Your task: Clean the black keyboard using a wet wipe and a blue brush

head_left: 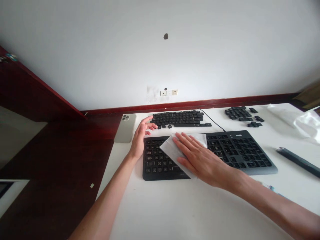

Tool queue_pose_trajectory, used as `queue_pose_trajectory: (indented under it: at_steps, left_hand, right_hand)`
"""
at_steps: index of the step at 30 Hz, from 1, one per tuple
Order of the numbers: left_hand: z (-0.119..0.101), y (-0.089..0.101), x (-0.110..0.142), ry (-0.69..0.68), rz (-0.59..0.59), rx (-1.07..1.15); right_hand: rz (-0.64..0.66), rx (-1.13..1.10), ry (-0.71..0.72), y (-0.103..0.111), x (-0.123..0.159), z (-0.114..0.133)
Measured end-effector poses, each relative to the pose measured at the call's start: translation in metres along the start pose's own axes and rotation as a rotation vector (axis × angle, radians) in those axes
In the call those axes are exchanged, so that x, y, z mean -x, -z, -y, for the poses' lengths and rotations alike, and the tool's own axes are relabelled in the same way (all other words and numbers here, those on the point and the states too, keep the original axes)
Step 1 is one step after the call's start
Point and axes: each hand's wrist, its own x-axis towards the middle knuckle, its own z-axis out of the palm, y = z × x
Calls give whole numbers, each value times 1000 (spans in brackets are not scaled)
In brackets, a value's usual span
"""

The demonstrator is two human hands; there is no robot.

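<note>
A black keyboard frame [240, 150] with its keycaps taken off lies on the white table [175, 206]. My right hand [200, 156] lies flat with fingers stretched out on a white wipe [170, 148], pressing it onto the middle of the keyboard. My left hand [141, 135] rests at the keyboard's upper left corner, fingers loosely curled and spread, holding nothing; its fingertips reach toward the rows of loose black keycaps [180, 118] laid out behind the keyboard.
A grey phone [125, 128] lies face down at the table's left edge. More keycaps [240, 113] sit at the back right, beside crumpled clear plastic [305, 123]. A dark flat bar [297, 161] lies at the right. A cable [215, 122] runs behind the keyboard.
</note>
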Motion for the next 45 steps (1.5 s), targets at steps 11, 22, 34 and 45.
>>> queue_pose_trajectory:
  at_steps: [11,22,34,45]
  left_hand:
    - [4,5,-2,35,-35,20]
    - [2,5,0,9,-5,15]
    - [0,3,1,-34,-68,16]
    - [-2,2,1,-25,-49,1]
  right_hand:
    - [-2,-69,101,-31,-55,69]
    - [25,12,-199,11,41,-9]
    - [-90,182,-541,16,128,-98]
    - [-64,166,-443,11,60,-46]
